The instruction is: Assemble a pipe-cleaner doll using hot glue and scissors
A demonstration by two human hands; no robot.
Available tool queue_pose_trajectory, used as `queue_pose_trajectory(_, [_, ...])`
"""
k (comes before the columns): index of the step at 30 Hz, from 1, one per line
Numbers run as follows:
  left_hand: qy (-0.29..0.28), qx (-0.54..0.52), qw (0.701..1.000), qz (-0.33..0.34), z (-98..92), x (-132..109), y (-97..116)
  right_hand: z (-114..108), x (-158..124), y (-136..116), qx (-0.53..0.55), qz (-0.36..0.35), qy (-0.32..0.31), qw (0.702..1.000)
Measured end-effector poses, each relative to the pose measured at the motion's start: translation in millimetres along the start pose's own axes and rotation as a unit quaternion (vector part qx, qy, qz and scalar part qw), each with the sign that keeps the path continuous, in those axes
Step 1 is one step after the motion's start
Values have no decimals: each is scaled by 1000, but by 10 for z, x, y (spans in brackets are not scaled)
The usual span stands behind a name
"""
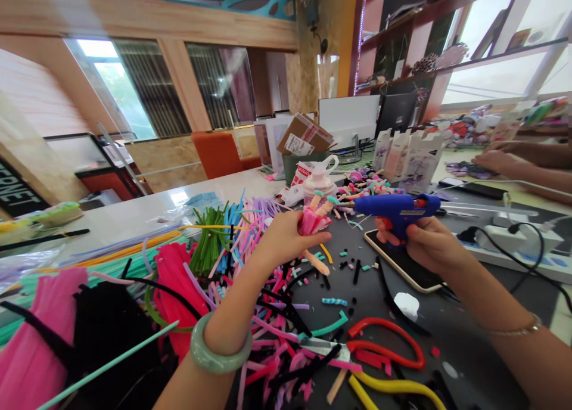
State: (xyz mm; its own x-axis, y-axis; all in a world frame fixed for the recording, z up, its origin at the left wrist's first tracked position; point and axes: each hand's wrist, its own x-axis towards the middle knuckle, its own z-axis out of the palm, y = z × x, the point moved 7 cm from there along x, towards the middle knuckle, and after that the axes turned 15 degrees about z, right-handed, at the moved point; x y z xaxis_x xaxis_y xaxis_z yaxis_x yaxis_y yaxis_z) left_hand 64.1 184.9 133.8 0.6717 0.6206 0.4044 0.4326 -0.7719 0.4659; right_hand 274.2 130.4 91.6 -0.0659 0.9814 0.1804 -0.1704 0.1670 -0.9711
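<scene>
Above the dark tabletop (369, 297), the left hand (290, 237) pinches a pink figure (311, 220); the right hand (424, 240) grips a blue glue gun (393, 207), nozzle (347, 204) (nearly level from here) pointing left, toward it.

I watch daylight pour through windows (120, 94) left and right, glare spotting the white table (227, 186), while wide-angle distortion stretches and softens my feed's edges.
</scene>
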Motion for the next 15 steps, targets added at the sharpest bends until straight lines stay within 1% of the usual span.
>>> queue_pose_trajectory(8, [12, 2, 1000, 0, -6, -2, -4, -10, -3, -2, 3, 9, 16, 1000])
queue_pose_trajectory(15, [9, 2, 1000, -7, 5, -9, -1, -12, -6, 4, 12, 0, 14, 1000])
